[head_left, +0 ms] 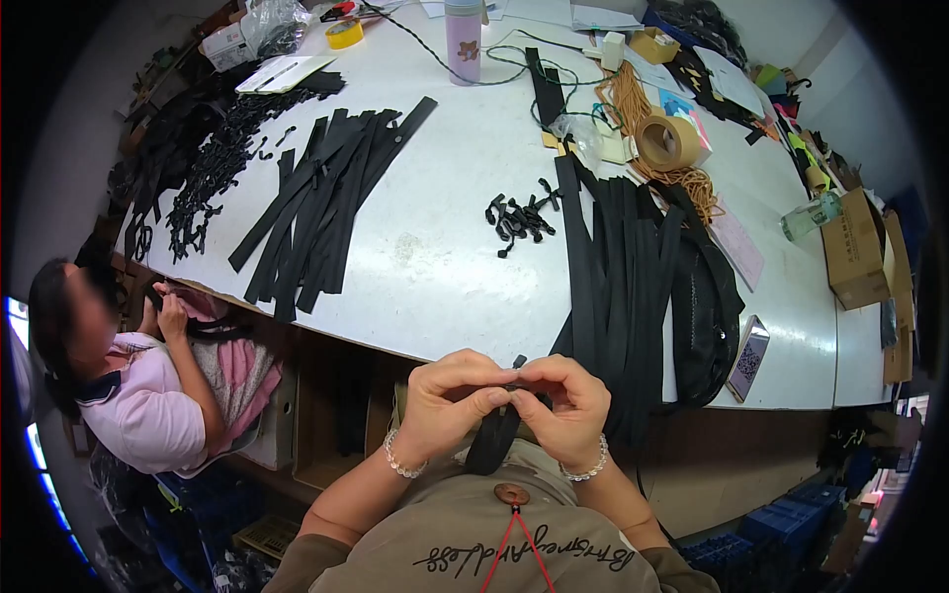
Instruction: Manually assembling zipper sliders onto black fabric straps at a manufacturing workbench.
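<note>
Just off the table's near edge, my left hand (453,397) and my right hand (565,403) meet, thumbs and forefingers pinched together. Between them they grip the upper end of a black strip (491,445), which looks like zipper tape and hangs down against my shirt. A small dark tip (519,362) pokes up beyond my fingertips; the rest is hidden by my fingers. Beyond my hands lies a small pile of black pieces (519,219) resembling zipper pulls. To their right, a bundle of long black strips (618,287) runs toward the near edge.
More black strips (331,198) lie on the left of the white table (425,296), beside many small black pieces (203,198). A black bag (707,306), phone (748,358), tape roll (667,143) and carton (855,247) are at right. Another person (148,385) sits at left.
</note>
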Tool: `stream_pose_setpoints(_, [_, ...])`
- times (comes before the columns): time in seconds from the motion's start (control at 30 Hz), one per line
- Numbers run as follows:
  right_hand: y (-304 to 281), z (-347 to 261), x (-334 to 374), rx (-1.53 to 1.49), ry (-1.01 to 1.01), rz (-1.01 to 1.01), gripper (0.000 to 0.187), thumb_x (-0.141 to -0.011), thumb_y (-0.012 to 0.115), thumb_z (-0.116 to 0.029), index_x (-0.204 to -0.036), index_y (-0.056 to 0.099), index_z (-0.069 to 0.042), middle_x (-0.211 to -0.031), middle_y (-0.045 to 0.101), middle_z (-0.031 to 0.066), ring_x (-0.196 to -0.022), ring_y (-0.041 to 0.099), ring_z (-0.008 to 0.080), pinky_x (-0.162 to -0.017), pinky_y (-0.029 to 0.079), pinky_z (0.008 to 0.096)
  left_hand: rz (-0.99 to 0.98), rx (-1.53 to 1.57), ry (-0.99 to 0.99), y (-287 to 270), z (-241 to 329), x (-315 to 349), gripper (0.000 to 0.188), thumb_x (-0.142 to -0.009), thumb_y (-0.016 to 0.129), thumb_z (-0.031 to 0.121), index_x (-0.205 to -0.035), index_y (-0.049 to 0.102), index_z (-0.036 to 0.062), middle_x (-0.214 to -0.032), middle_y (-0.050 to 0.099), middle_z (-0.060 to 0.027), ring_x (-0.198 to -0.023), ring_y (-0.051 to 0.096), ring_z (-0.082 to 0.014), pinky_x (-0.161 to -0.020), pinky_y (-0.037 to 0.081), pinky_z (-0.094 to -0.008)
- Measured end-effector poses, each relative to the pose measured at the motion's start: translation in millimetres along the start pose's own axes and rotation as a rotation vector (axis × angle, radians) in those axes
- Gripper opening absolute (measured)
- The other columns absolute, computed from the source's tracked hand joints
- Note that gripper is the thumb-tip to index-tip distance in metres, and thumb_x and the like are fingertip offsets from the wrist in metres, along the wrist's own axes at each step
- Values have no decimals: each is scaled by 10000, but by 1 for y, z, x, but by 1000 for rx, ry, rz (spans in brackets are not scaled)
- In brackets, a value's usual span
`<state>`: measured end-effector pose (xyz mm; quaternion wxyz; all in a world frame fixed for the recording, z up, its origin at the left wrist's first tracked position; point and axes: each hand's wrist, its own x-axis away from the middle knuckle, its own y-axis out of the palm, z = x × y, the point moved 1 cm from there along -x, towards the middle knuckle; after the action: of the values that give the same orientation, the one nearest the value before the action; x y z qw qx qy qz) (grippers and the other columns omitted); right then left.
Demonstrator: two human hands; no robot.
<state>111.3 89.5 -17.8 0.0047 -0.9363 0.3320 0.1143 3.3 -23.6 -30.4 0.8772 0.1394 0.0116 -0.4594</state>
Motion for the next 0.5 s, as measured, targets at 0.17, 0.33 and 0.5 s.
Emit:
stream_pose_setpoints(0.17, [-13, -4, -5, 95, 14, -186, 116, -767, 681, 12, -841, 597, 42, -770, 621, 75, -679, 610, 105, -605, 495, 207, 45, 5, -52, 3, 8, 2, 152, -806, 641, -19, -955, 672, -18, -836, 637, -73, -731, 595, -106, -661, 483, -212])
stream_pose_setpoints(0.33, [-14, -7, -5, -101, 253, -260, 79, -823, 645, -34, -855, 601, 23, -706, 620, 35, -614, 580, 60, -540, 461, 182, 33, 115, -216, 3, 8, 1, 120, -843, 606, 2, -939, 660, -46, -803, 657, -88, -697, 599, -105, -639, 499, -222])
stream_pose_setpoints(0.5, [-13, -4, -6, -244, 403, -302, 69, -879, 576, -50, -864, 591, 16, -718, 600, 12, -569, 500, 34, -505, 405, 165, 84, 123, -309, 3, 10, 3, 108, -830, 621, 23, -895, 664, -51, -786, 665, -113, -645, 599, -114, -604, 497, -227])
